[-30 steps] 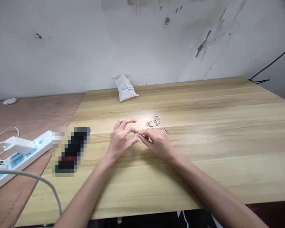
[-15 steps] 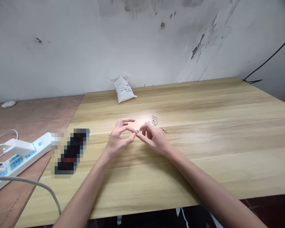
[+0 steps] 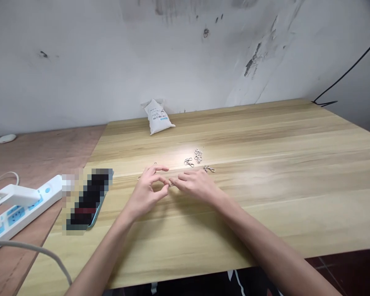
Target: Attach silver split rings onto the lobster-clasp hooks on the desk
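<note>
white printed packet (image 3: pixel 159 120) at far edge of tabletop (image 3: pixel 280 197), below stained wall (image 3: pixel 111 61). left: pixelated dark slab (image 3: pixel 89 199) on tabletop; farther left, on reddish-brown surface (image 3: pixel 64 144), white power strip (image 3: pixel 53 188) with charger (image 3: pixel 20 195) plugged in, white oval object (image 3: pixel 6 138) at far end. grey cable (image 3: pixel 33 247) near left; black cable (image 3: pixel 351 69) far right.
</note>
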`<action>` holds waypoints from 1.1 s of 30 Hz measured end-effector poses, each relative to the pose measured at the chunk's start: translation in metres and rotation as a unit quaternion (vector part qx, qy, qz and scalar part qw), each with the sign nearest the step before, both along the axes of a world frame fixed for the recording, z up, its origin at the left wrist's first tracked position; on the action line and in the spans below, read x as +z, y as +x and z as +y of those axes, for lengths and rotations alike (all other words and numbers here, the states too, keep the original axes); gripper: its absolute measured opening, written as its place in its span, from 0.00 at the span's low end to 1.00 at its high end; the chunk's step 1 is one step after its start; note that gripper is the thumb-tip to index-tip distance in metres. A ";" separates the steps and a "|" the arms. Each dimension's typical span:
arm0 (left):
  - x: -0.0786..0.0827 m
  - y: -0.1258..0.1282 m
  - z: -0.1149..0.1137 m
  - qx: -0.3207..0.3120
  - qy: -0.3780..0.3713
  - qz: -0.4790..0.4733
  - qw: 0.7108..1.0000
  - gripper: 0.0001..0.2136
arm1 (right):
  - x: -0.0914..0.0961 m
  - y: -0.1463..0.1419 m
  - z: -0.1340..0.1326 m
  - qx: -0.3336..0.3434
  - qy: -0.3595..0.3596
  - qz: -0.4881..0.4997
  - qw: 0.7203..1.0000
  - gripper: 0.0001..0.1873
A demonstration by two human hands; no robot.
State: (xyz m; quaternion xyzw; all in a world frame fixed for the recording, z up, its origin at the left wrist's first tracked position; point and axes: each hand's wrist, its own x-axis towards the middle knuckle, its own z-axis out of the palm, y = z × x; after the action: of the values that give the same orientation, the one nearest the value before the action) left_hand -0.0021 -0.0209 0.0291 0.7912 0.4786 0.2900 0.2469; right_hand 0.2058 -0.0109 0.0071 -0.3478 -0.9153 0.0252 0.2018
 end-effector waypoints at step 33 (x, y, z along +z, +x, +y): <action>-0.038 -0.058 -0.026 0.135 0.135 0.182 0.964 0.13 | -0.024 0.063 -0.069 -0.161 -0.011 0.049 0.986 0.14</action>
State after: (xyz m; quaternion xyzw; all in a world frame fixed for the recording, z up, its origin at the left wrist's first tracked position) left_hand -0.0598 -0.0474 -0.0085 0.7845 0.5744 0.2335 0.0047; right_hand 0.2687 -0.0801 -0.0164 -0.4909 -0.8361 0.0195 0.2440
